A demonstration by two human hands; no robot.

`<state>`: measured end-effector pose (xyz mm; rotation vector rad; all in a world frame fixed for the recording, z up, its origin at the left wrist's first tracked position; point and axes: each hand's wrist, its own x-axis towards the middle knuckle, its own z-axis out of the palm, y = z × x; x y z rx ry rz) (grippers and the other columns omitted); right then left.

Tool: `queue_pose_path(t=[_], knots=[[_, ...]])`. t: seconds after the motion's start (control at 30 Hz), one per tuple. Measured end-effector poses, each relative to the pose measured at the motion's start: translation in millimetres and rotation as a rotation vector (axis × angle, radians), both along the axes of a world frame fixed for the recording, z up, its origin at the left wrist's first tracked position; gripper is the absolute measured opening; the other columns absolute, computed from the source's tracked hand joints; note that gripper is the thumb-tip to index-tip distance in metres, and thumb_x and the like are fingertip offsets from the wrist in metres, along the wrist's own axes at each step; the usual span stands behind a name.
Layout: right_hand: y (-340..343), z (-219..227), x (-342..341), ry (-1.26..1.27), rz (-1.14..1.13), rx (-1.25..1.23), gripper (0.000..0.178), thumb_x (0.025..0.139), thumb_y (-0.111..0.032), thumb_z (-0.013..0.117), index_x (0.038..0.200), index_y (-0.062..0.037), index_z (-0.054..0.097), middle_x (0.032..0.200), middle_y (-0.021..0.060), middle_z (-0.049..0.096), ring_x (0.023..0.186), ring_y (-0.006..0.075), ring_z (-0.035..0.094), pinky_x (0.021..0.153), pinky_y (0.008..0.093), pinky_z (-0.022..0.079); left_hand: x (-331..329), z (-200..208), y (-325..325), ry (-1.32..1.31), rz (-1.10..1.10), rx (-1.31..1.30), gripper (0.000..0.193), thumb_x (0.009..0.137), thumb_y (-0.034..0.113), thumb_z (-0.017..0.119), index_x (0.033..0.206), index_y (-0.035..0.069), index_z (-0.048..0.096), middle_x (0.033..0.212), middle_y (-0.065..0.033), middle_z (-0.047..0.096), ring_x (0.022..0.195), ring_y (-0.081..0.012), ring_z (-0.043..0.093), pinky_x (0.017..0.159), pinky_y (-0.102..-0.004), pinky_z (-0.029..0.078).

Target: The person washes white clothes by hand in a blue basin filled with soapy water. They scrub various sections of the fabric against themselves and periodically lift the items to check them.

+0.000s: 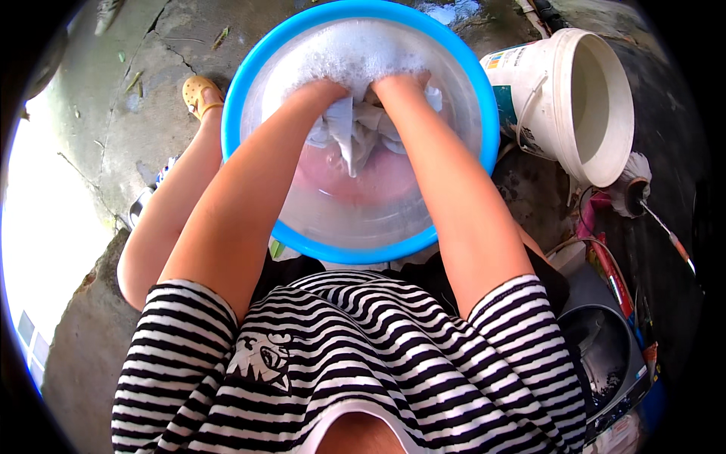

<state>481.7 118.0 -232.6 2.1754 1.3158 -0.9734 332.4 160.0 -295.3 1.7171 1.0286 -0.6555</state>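
Note:
A round basin with a blue rim (490, 113) stands before me, holding water topped by thick white suds (340, 49) on its far side. Pale wet cloth (349, 140) lies in it, partly sunk, a pointed fold sticking up between my wrists. My left hand (330, 91) dips into the suds left of that fold, its fingers hidden. To the right, my right hand (402, 82) is also in the foam beside the cloth, fingers covered. Whether either hand grips the cloth cannot be made out. Something pinkish (355, 180) shows through the water near the front.
A white bucket (529, 94) lies tipped at the right of the basin, its mouth facing right. Close to it is a paint roller (634, 185). Lower right, a dark tray (601, 348) sits among clutter. My foot in a yellow shoe (202, 96) rests on cracked concrete at the left.

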Motion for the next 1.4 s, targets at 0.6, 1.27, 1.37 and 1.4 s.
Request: queue_pose_path(t=[0.6,1.27,1.37,1.4], knots=[[-118.5,-21.0,-18.1,-0.085,0.317,0.721,0.039,0.080,-0.041,0.046,0.116,-0.0272,0.054,0.115,0.0142,0.050,0.106,0.0353,0.046,0.090,0.0569,0.031,-6.1,62.4,-101.8,-0.008,-0.200,0.700,0.045,0.078,0.040,0.050,0.120,0.022,0.048,0.131,-0.0177,0.034,0.121,-0.0355,0.032,0.093,-0.0606,0.022],[-168.4,11.2,-25.2,0.161,0.358,0.719,0.085,0.071,-0.062,0.049,0.138,-0.0181,0.021,0.140,0.0248,0.011,0.130,0.0440,0.007,0.093,0.0727,0.003,-36.7,84.2,-154.5,-0.225,-0.184,0.892,0.096,0.060,0.073,0.052,0.136,0.021,0.026,0.137,-0.0303,0.018,0.128,-0.0481,0.014,0.087,-0.0742,0.007],[-147.1,-18.3,-26.0,-0.093,0.579,0.520,0.091,0.066,-0.068,0.049,0.137,-0.0176,0.024,0.137,0.0236,0.018,0.128,0.0436,0.012,0.093,0.0724,0.003,-27.0,55.0,-139.3,-0.208,-0.163,0.970,0.089,0.062,0.071,0.053,0.133,0.022,0.031,0.136,-0.0305,0.018,0.127,-0.0479,0.014,0.087,-0.0742,0.009],[-140.4,-23.5,-18.7,-0.055,0.551,0.665,0.078,0.069,-0.063,0.050,0.129,-0.0158,0.036,0.130,0.0180,0.029,0.124,0.0386,0.023,0.091,0.0704,0.013,-25.8,52.7,-128.0,-0.136,-0.274,0.925,0.086,0.064,0.070,0.051,0.133,0.021,0.032,0.135,-0.0265,0.024,0.125,-0.0444,0.022,0.088,-0.0718,0.014]])
